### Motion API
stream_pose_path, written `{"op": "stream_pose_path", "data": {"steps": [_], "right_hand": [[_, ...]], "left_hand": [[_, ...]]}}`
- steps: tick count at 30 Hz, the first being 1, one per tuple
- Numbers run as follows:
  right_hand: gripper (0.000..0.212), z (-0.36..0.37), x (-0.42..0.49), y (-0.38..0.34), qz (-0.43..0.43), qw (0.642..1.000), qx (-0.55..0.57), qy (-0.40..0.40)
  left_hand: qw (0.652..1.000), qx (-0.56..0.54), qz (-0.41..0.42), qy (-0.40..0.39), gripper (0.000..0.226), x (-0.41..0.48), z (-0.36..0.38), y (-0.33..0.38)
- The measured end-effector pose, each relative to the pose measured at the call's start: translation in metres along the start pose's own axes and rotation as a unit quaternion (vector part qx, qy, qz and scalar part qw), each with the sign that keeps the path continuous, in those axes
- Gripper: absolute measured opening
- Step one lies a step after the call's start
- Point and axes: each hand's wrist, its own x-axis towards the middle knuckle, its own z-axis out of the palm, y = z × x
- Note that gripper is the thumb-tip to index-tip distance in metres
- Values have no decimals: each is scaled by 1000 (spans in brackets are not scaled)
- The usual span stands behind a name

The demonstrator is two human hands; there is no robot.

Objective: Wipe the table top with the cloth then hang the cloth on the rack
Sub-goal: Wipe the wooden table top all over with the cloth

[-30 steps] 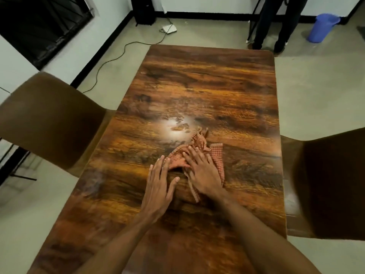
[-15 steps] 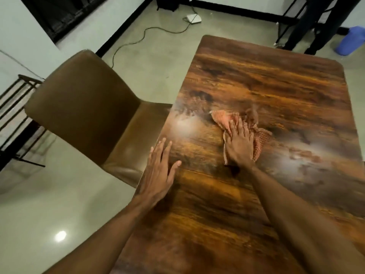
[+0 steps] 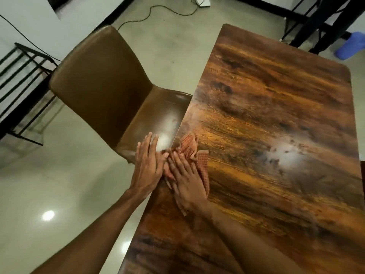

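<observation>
A crumpled red-orange checked cloth lies on the dark wood-grain table top, right at its left edge. My right hand presses flat on the cloth, fingers stretched forward and covering most of it. My left hand is beside it at the table's left edge, fingers straight and holding nothing, its thumb side touching the cloth. A black metal rack stands by the wall at the far left.
A brown padded chair is tucked against the table's left side, just beyond my left hand. A person's dark-trousered legs and a blue bin stand past the far end. A cable runs across the floor.
My right hand has slid the cloth from the table's middle to its left edge. My left hand moved to that edge and now meets the cloth. The view swung left.
</observation>
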Motion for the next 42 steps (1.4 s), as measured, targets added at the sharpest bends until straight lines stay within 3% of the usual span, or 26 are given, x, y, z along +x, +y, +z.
{"op": "stream_pose_path", "data": {"steps": [2,7,9,11,12,14,16,17,19,22,24,27,30,32,35,37,39,42], "right_hand": [[62,7,-9,2,-23,1000,-1,-6],[63,10,-20,-26,75,997,30,1],[61,16,-64,-53,3,999,44,-23],[62,15,-101,-37,-40,998,32,-22],[62,14,-108,-16,-19,999,30,-6],[61,8,-124,36,114,992,44,36],[61,1,-153,81,263,961,29,78],[62,0,-164,87,298,950,19,89],[63,2,-192,77,274,958,23,81],[61,11,-244,76,152,987,17,49],[59,5,-281,115,215,974,11,77],[62,-9,-353,179,390,914,16,107],[64,-11,-392,185,473,868,43,146],[63,-2,-384,150,464,870,50,159],[61,19,-371,89,275,954,59,99],[60,21,-378,90,194,976,48,85],[59,22,-393,112,283,951,43,116],[62,25,-398,110,440,885,38,149]], "left_hand": [[1000,4,-2,1,67,-11,-2,-1],[1000,12,-6,14,65,-41,-9,3],[1000,8,-3,10,71,-54,-11,12],[1000,7,4,1,75,-67,-6,23],[1000,5,3,-1,75,-72,-4,27],[1000,1,16,-7,73,-87,3,44],[999,5,30,-20,70,-105,12,68],[999,15,34,-24,68,-112,16,78],[997,25,55,-38,66,-132,29,101],[993,11,91,-74,66,-160,52,133],[990,21,114,-84,66,-177,65,152],[987,34,131,-92,68,-204,79,180],[984,36,138,-107,71,-231,89,196],[983,45,139,-113,71,-244,90,199],[981,74,137,-113,71,-262,84,195],[982,87,127,-113,71,-266,79,186],[982,87,124,-114,70,-272,71,174],[985,69,116,-107,70,-277,55,148]]}}
